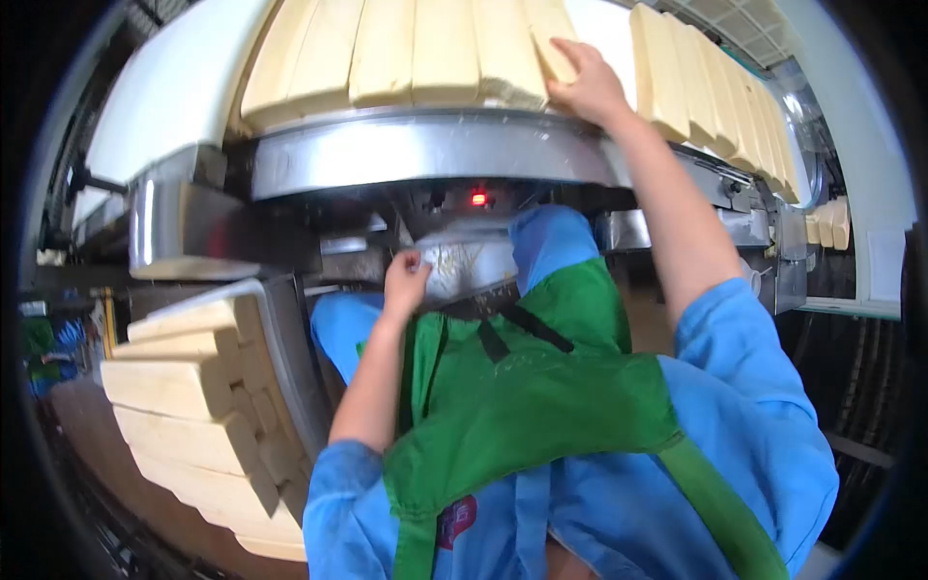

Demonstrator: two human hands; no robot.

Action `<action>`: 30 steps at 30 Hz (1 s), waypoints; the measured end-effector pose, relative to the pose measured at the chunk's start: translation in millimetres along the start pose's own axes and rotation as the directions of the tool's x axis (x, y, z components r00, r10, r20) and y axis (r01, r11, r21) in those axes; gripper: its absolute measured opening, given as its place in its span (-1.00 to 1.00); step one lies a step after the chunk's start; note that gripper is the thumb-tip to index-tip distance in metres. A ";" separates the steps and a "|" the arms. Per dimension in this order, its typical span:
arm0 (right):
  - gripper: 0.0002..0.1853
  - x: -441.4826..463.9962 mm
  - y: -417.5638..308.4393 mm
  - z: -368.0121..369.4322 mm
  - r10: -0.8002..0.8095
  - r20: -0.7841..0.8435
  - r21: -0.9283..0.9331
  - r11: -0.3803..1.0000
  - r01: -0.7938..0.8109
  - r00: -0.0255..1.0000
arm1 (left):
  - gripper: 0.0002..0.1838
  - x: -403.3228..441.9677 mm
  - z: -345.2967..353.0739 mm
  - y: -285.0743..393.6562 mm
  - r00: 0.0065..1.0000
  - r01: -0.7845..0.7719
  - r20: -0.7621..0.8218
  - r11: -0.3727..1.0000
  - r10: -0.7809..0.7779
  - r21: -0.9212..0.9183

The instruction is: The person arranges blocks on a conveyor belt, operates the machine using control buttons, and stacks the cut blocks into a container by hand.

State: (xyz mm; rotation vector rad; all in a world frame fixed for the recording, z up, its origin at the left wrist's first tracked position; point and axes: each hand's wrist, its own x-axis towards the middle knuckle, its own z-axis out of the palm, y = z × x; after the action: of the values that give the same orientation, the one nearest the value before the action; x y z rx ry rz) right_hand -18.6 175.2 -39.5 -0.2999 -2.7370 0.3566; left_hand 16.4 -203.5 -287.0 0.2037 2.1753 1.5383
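My right hand (pixel 592 85) reaches forward to the right end of a row of pale yellow blocks (pixel 445 53). Its fingers are apart and rest against the side of the last block (pixel 549 39), which leans slightly. My left hand (pixel 406 280) is low in front of my lap, with thumb and fingers pinched together. Whatever may be between those fingertips is too small to make out. Just beside it is a shiny tray or sheet (pixel 469 269) with thin pale scraps on it.
A curved metal edge (pixel 425 150) fronts the block row, with a red-lit display (pixel 478 199) below. More blocks (pixel 701 82) stand at right. At lower left, blocks are stacked (pixel 193 416) beside a grey panel. A metal box (pixel 208 227) juts out at left.
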 end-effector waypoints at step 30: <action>-0.32 -22.0 17.7 -22.6 0.140 0.087 0.292 0.943 -0.160 0.986 | -0.64 81.0 62.8 54.9 0.866 0.443 0.273 0.390 -0.419 -0.807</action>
State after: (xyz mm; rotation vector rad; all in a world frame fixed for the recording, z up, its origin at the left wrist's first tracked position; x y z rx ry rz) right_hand 12.8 191.1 -31.2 -0.4210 -2.6768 0.8252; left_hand -34.4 -99.5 -276.1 -0.6362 1.0268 2.0186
